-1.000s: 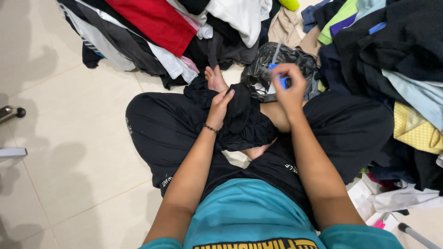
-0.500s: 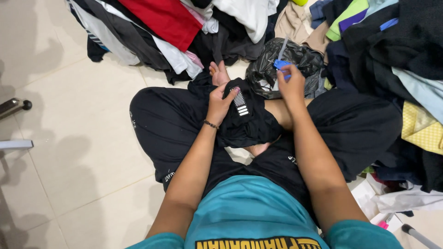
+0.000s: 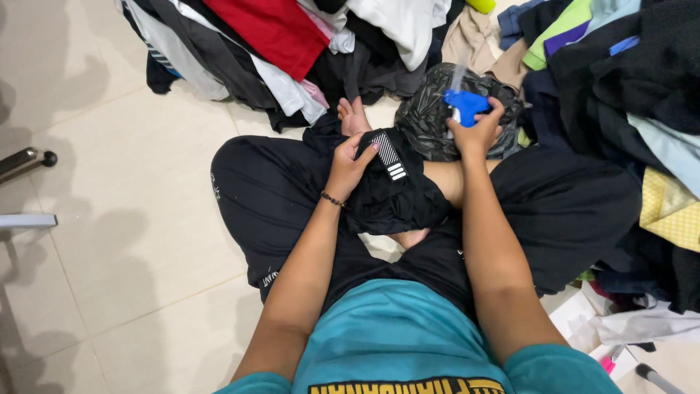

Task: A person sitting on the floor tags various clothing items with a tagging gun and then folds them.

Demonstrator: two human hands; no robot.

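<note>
- Sitting cross-legged on the tiled floor (image 3: pixel 124 219), the person is looking down at both hands over the lap.
- Left hand (image 3: pixel 348 166) is gripping a bunched black garment (image 3: pixel 394 197); its fingers (image 3: pixel 367 149) are curling closed over the top fold, thumb pressing the cloth from the near side.
- The garment is lying across the crossed shins, touching both legs, with a patch of white slanted stripes (image 3: pixel 389 155) showing just beside the fingertips.
- Right hand (image 3: pixel 477 131) is reaching forward and closing around a blue clip-like plastic piece (image 3: pixel 465 104); the fingers are wrapping it from below, so only its upper part is showing. What exactly the piece is cannot be told.
- The blue piece is sitting right over a crumpled black plastic bag (image 3: pixel 430 117), which is resting on the floor in front of the shins, just beyond the garment.
- A bare foot (image 3: pixel 354 115) is poking out between the garment and the clothes beyond.
- Loose clothes are lying heaped along the top and right: a red piece (image 3: pixel 270 29), white pieces (image 3: pixel 397 25), a green one (image 3: pixel 558 29), a yellow patterned one (image 3: pixel 667 208).
- A thin bracelet (image 3: pixel 332 199) is circling the left wrist.
</note>
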